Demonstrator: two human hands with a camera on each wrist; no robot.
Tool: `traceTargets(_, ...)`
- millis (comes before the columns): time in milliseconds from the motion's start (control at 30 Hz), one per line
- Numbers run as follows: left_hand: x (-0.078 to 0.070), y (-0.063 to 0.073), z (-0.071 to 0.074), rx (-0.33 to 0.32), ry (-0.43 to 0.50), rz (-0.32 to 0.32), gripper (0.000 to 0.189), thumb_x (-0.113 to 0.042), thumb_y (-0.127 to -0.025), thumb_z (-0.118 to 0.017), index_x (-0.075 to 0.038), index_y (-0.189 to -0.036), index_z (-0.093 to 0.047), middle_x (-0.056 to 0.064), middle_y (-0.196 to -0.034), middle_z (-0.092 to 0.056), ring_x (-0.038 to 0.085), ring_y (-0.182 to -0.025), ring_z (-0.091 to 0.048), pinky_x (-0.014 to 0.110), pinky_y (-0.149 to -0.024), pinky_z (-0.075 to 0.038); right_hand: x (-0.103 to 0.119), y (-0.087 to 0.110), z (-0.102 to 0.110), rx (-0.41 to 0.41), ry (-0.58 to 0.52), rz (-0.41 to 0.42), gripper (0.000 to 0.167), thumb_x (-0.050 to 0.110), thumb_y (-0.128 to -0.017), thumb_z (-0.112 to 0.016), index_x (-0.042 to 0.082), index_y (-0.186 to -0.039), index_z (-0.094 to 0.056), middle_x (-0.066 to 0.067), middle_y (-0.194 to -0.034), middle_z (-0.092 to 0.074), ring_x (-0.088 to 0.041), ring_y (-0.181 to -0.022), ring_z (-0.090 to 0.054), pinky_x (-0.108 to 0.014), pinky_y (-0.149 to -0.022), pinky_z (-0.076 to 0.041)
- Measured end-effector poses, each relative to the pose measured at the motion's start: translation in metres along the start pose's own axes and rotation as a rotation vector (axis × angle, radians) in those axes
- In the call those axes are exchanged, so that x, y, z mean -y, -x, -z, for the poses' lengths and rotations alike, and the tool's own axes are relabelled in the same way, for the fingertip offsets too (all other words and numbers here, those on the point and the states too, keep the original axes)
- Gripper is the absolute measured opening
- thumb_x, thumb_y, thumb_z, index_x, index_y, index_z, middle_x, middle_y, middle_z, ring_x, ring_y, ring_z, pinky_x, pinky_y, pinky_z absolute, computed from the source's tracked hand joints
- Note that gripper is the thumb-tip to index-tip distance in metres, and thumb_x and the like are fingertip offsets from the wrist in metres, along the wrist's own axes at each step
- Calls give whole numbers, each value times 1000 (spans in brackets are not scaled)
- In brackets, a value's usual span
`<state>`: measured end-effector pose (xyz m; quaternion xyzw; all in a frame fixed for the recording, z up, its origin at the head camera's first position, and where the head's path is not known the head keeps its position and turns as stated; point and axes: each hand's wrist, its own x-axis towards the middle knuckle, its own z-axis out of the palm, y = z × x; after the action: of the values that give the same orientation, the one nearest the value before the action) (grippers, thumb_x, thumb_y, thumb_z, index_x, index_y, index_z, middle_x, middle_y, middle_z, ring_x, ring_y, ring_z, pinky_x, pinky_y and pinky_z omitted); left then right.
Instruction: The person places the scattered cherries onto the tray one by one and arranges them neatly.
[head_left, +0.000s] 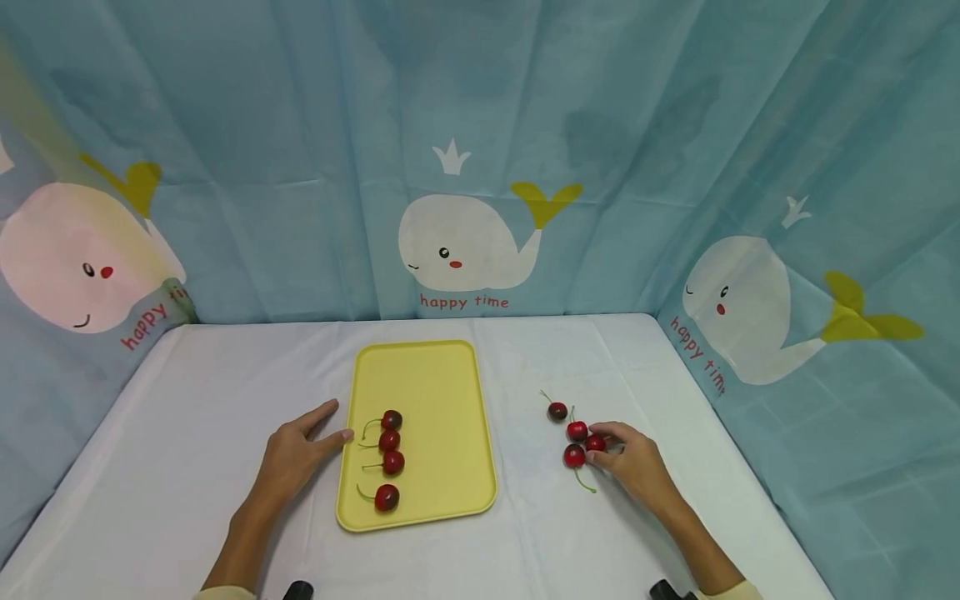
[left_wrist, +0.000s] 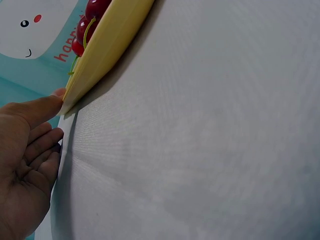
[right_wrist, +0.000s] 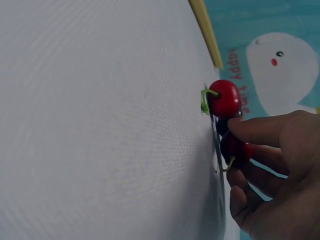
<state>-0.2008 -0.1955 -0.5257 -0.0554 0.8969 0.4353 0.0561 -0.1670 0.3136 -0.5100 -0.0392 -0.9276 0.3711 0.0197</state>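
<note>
Yellow and rectangular, the shallow tray (head_left: 442, 400) holds four round red stemmed cherries (head_left: 392, 462) toward eight o'clock, seemingly half the job, with four loose cherries (head_left: 574, 456) left toward three, one pinched by the right hand (head_left: 636, 468), while the relaxed, empty left hand (head_left: 294, 454) thumbs the nine-o'clock rim.

on a white cloth-covered worktop (head_left: 547, 542), the left hand (head_left: 294, 454) touches the left edge of a yellow rectangular tray (head_left: 442, 417) bearing four round dark-red stemmed cherries (head_left: 392, 462) in a column; the right hand (head_left: 636, 467) pinches a round red cherry (head_left: 596, 443), three more (head_left: 576, 431) close by.
</note>
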Motion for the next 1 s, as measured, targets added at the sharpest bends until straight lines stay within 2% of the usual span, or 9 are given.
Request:
traceTargets(67, 0, 0, 0, 0, -5, -4, 80, -45, -97, -77, -12, -162, -44, 18, -168, -39, 46, -159, -27, 64, -127, -28, 1, 1, 2, -16, -6, 10, 39, 11, -90, -84, 12, -128, -75, -10, -116, -73, -25, -102, -62, -23, -70, -55)
traceTargets(233, 0, 0, 0, -3, -11, -10, 81, -46, -96, -77, -12, -162, -45, 18, -168, -40, 46, -158, -28, 64, -127, -28, 4, 2, 6, -56, -71, 57, 35, 16, -92, -84, 14, -126, -76, -5, -112, -73, -22, -101, -61, -23, -74, -55)
traceTargets(400, -1, 0, 1, -5, -8, -6, 81, -46, -96, -77, -12, -162, -45, 18, -168, -39, 46, -158, -28, 65, -127, -28, 8, 3, 7, -58, -134, 88, 36, 21, -93, -84, 15, -128, -76, -4, -113, -73, -21, -99, -60, -21, -74, -55)
traceTargets(600, 0, 0, 0, -3, -1, 0, 81, -46, -96, -77, -11, -162, -45, 18, -168, -39, 46, -159, -27, 65, -127, -27, 13, 7, 7, -46, -204, 122, 36, 24, -96, -81, 18, -131, -75, -1, -122, -74, -19, -108, -63, -17, -91, -55)
traceTargets(833, 0, -1, 0, 4, 0, 14, 82, -46, -96, -77, -12, -163, -44, 18, -169, -38, 46, -159, -26, 65, -127, -27, 19, 10, 7, -25, -337, 145, 34, 20, -99, -77, 12, -132, -74, -9, -129, -74, -9, -108, -69, -14, -92, -57)
traceTargets(1000, 0, 0, 0, -2, -3, 8, 80, -44, -96, -77, -11, -162, -45, 18, -168, -39, 46, -159, -27, 65, -127, -27, 18, 8, 5, 17, -450, 184, 33, 14, -102, -71, 2, -133, -71, -19, -126, -72, -7, -104, -71, -14, -93, -58)
